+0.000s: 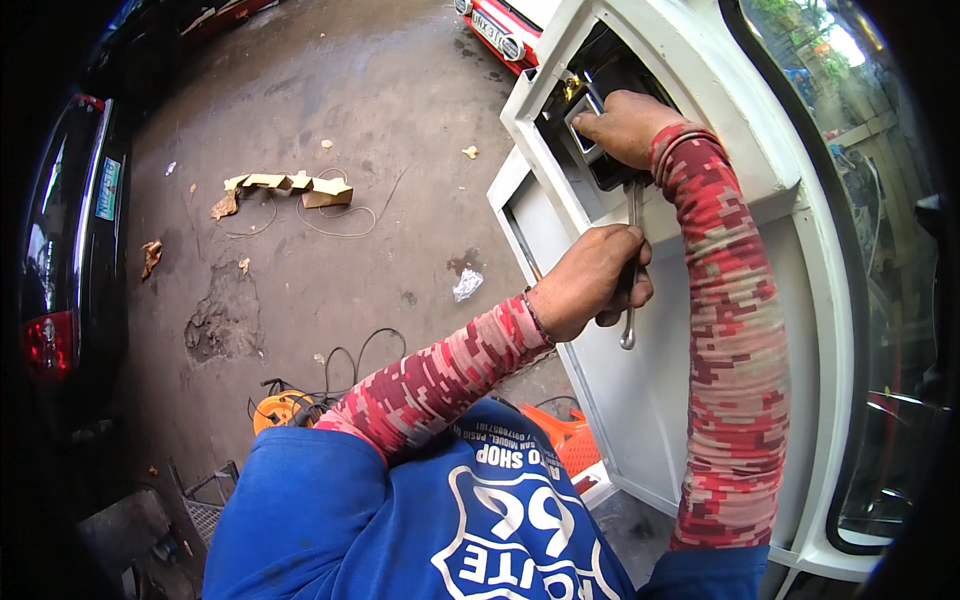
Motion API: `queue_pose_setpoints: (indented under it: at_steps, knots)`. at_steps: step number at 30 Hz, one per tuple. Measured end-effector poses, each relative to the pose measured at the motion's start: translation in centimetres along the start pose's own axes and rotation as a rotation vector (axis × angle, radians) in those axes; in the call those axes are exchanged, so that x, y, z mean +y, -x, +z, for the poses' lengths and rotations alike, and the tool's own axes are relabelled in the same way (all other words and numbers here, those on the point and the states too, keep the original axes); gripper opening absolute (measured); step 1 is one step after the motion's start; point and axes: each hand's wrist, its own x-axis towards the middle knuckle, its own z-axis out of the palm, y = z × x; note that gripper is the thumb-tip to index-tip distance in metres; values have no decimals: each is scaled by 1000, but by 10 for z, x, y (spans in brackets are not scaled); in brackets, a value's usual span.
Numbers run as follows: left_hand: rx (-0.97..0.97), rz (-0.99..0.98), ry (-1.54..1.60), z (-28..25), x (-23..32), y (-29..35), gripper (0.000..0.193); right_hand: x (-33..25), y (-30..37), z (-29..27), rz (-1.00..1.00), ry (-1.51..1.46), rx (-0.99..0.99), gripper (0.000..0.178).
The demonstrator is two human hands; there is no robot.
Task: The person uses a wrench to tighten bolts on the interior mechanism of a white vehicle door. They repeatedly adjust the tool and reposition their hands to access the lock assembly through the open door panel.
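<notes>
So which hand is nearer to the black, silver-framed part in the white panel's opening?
Your right hand is nearer: it is at the black part, its thumb on it. Your left hand is farther down, closed around a wrench.

I am in what looks like a vehicle repair yard or workshop. Close on my right stands a white vehicle body (650,390), with an open-framed recess (548,118) near its top and a large window (880,200) beside it. My left hand (585,280) grips a metal wrench (628,325) at that recess. A black car (58,260) is parked across the floor, and a red-fronted vehicle (495,38) shows at the top. The hard, stained floor (300,100) is broken in one patch and strewn with scraps; an orange tool (282,408) lies near a loose black cord (362,352).
</notes>
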Motion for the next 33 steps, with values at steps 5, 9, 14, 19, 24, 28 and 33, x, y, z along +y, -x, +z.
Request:
queue_pose_setpoints:
  at_steps: [5, 9, 14, 19, 24, 28, 33]
  knots:
    - [-9, -93, 385, 19, 1, -7, 23, 3, 2, 1, -5, 5, 2, 63]
    - [2, -85, 553, 33, -4, -15, 18, 3, 5, 3, 28, 14, -28, 58]
    - [5, -108, 462, 28, -12, -20, 21, 4, 6, 7, 8, 23, -26, 58]
    - [141, 187, -427, -11, -35, -30, 30, 8, 2, 7, -45, 8, -9, 61]
    - [319, 527, -1502, -77, -21, -43, 28, 9, -2, 6, -1, 9, -40, 63]
    - [301, 533, -1418, -76, -25, -36, 29, 9, -2, 7, -6, 10, 4, 64]
    - [147, 306, -753, -46, -45, -20, 40, 8, 1, 6, 15, -2, -53, 69]
